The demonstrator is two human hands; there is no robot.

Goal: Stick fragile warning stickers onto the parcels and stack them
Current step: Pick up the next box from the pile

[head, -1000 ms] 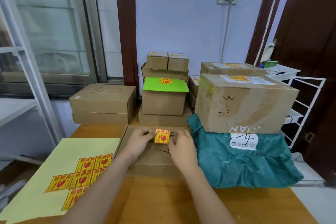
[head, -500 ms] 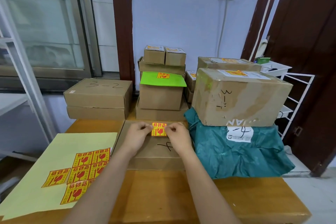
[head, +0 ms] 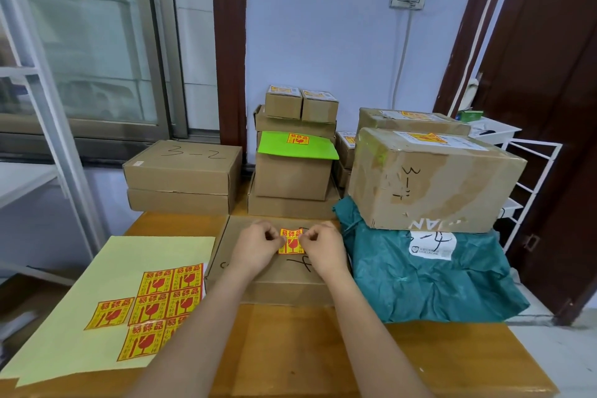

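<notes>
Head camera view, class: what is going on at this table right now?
A person is labelling parcels. Both hands, left hand and right hand, pinch a red-and-yellow fragile sticker over the flat cardboard box in front. More stickers wait on the yellow backing sheet. Boxes already labelled are stacked behind.

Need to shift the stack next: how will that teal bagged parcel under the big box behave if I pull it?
The teal parcel is a wrinkled soft bag, so it will likely sag and deform. The large box resting on it may tip or slide. Its film probably gives a slippery grip.
</notes>
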